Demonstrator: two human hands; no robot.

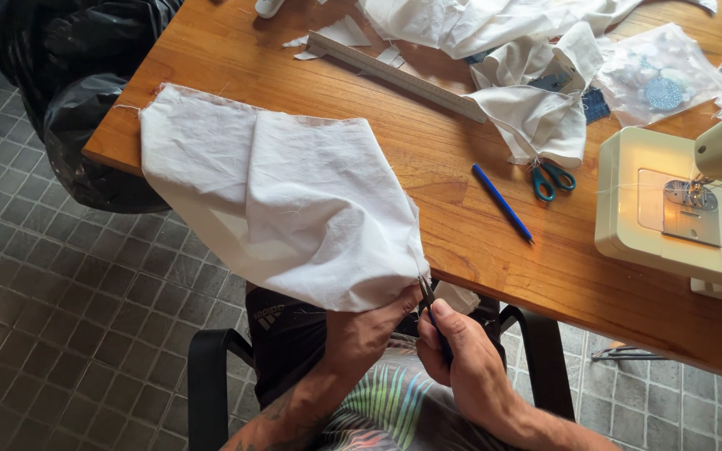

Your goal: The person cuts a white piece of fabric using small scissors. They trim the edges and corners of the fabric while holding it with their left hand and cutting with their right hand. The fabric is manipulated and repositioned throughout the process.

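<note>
Large piece of creased white cotton cloth (282, 196), raw frayed edges, draped off near edge of brown wooden table (428, 167), bunched to a point at lower right corner. Left hand (365, 334) pinching that corner from below, fingers closed on fabric; right hand (470, 363) fisted around small dark thread snips (428, 299), blade tips touching cloth corner. Further back on table: blue pen (503, 203), teal-handled scissors (551, 178), cream sewing machine (678, 213) at right, grey ruler (394, 77).
</note>
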